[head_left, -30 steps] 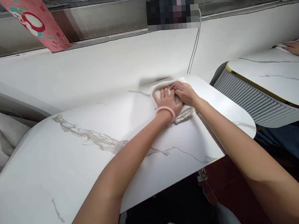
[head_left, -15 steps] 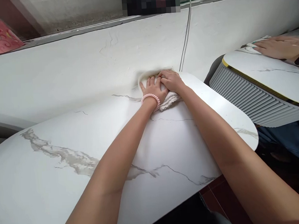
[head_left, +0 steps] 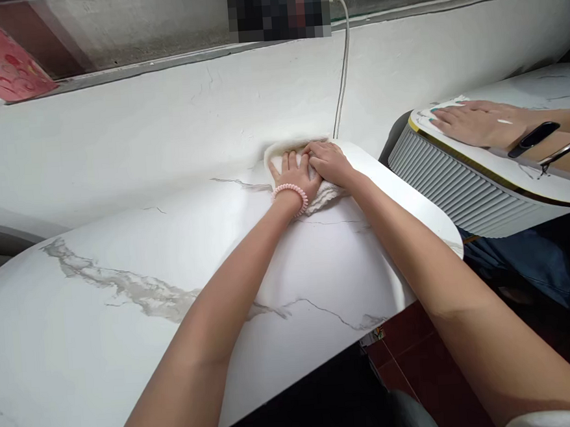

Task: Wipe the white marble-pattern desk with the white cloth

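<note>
A white cloth (head_left: 323, 198) lies bunched on the white marble-patterned table (head_left: 149, 366), at its far edge by the wall. My left hand (head_left: 296, 174) presses flat on top of it with the fingers spread; a pink coil band (head_left: 289, 191) circles that wrist. Overlapping its fingertips and thumb side, my right hand (head_left: 331, 163) rests on the cloth with bent fingers. Part of the cloth is hidden beneath both hands.
A white wall (head_left: 162, 131) borders the table. A white cable (head_left: 342, 79) hangs down it. On the right, another person's hands (head_left: 478, 123) press a white cloth on a second table (head_left: 516, 165) with a ribbed grey side. A pink patterned item (head_left: 11, 60) stands on the ledge.
The view has shifted slightly, showing more of the other person's hands and forearms. My hands stay on the cloth by the wall, with barely any movement.
</note>
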The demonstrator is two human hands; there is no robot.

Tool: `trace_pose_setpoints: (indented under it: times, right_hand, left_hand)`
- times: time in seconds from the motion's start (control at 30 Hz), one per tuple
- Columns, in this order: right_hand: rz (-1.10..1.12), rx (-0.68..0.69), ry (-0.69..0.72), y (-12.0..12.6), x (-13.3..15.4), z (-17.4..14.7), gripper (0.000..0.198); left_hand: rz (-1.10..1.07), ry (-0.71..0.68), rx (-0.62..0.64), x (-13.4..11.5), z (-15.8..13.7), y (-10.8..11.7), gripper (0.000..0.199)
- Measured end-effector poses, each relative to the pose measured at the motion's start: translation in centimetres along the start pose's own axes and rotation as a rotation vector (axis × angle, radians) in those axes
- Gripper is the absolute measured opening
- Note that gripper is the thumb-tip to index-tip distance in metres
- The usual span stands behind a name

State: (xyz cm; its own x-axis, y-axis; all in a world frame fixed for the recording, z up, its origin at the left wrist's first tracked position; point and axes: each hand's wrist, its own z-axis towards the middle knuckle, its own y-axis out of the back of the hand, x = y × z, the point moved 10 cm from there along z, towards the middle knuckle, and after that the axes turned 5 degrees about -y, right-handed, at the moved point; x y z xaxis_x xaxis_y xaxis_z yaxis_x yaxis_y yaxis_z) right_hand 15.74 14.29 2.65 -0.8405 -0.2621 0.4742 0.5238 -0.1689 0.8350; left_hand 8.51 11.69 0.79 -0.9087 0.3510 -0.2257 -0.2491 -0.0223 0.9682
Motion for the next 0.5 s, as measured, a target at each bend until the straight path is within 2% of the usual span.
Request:
trace_pose_setpoints:
  times: [0.2,0.5]
  right_hand:
    - [-0.037,-0.007,0.026,1.8,-0.6,-4.1,0.032]
    - [-0.011,-0.003,0.113,5.0,-0.3,-13.5,0.03]
  left_hand:
    - [-0.002,0.0,0.014,-3.4,-3.4,-0.5,0.065]
    - [0.022,-0.052,0.022,-9.5,-10.9,-1.0,0.064]
